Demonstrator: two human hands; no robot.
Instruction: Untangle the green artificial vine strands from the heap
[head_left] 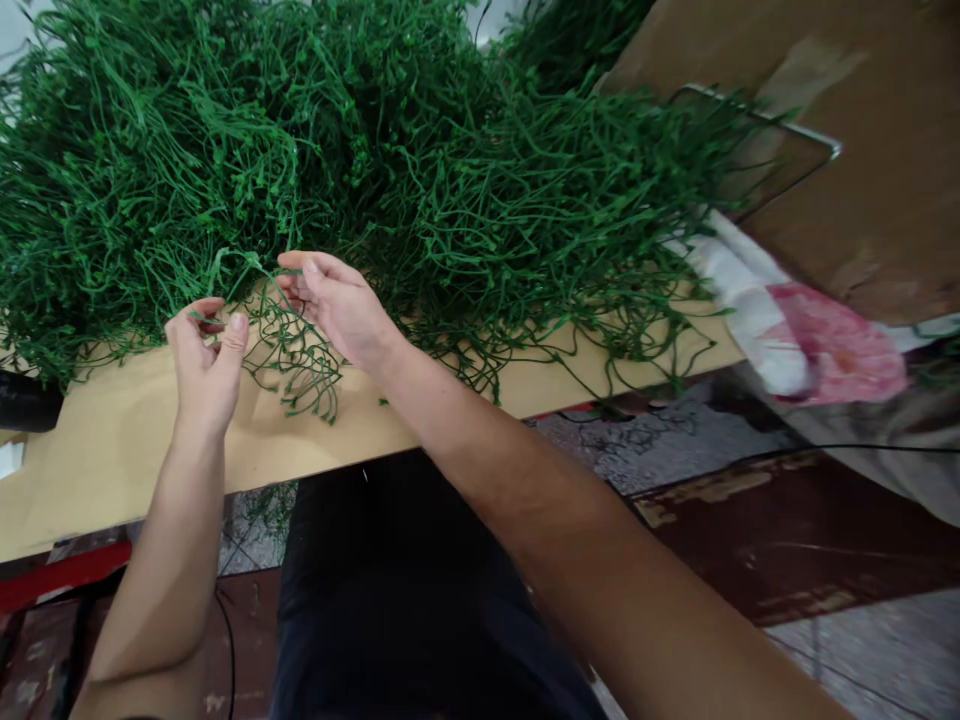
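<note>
The left hand [204,362] is closed in a pinch, thumb against fingertips, on a thin green stem. The right hand [335,298] is partly curled, its fingers gripping the same small sprig of green stems [289,345]. The sprig hangs between the two hands, just above the front strip of the desk [112,450], and its upper strands run into the large pile of green stems [360,150] behind it.

Risks from this position:
- The sprig appears still tangled with the pile. A firm pull would likely drag neighbouring strands forward with it.
- Loose strands already overhang the front edge of the desk. Further disturbance could tip them onto the floor [862,640].
- The stems are thin. Tension between the two pinch points could snap or stretch one.

Surface: the desk top is pale tan sheet, bare only along its front strip; the pile covers the rest.

Surroundings: a metal wire frame [787,130] lies at the right end of the pile, against brown board. A white and pink cloth [795,330] lies below it. The floor is worn, with grey and dark red patches.
</note>
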